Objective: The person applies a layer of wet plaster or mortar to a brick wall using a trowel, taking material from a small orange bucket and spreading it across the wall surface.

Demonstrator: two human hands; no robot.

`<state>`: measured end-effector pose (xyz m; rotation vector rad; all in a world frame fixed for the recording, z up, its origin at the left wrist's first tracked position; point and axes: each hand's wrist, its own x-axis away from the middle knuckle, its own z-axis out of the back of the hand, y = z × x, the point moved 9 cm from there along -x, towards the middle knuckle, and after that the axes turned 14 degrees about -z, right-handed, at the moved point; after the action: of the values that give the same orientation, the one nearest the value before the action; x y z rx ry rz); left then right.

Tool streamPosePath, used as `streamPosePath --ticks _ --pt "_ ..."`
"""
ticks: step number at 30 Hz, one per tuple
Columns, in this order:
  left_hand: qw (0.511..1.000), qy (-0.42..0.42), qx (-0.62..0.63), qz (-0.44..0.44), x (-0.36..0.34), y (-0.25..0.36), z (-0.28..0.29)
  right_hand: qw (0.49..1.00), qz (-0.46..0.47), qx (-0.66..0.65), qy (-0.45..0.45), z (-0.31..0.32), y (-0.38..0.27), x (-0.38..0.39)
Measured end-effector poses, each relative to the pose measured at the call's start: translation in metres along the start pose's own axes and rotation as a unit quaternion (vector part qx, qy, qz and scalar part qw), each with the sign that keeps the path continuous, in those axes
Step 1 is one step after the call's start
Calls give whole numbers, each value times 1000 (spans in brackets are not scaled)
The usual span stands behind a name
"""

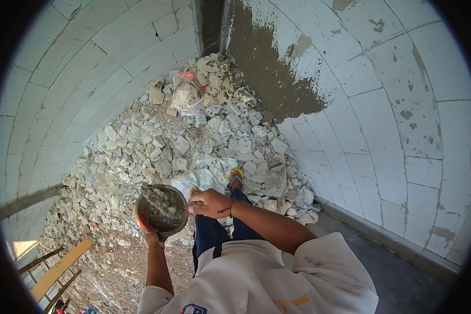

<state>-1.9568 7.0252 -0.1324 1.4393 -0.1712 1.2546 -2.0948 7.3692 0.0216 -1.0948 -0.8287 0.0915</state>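
Note:
My left hand (152, 238) grips the near side of a round, dark-lined bowl (168, 223) with an orange-red outer wall. Wet grey mortar (164, 201) is heaped inside it, mostly toward the far side. At the bowl's right rim, my right hand (213, 203) is closed around the handle of what looks like a trowel (194, 203); its blade is not clearly visible against the mortar. Ahead on the right, a patch of wet grey plaster (267, 68) covers part of the white block wall (369, 123), apart from both hands.
Broken rubble (136, 152) slopes up into the corner, with a white sack (206, 175) on it by my sandalled foot (236, 177). Another block wall (110, 57) rises on the left. Wooden planks (63, 267) lean at lower left; a grey floor strip (371, 261) lies at right.

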Motion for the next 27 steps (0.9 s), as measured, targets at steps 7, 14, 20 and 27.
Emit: streamPosePath --ticks 7,14,20,27 --pt "997 41 -61 21 -38 -18 51 848 -425 -266 174 336 218 66" --pt "990 0 -54 -128 -48 26 56 802 2 -117 586 506 -12 265" --pt "934 -239 152 -217 -1 93 -19 850 -205 -57 481 305 3 238" --pt "906 -299 182 -239 63 170 -63 868 -227 404 178 80 -50 149"
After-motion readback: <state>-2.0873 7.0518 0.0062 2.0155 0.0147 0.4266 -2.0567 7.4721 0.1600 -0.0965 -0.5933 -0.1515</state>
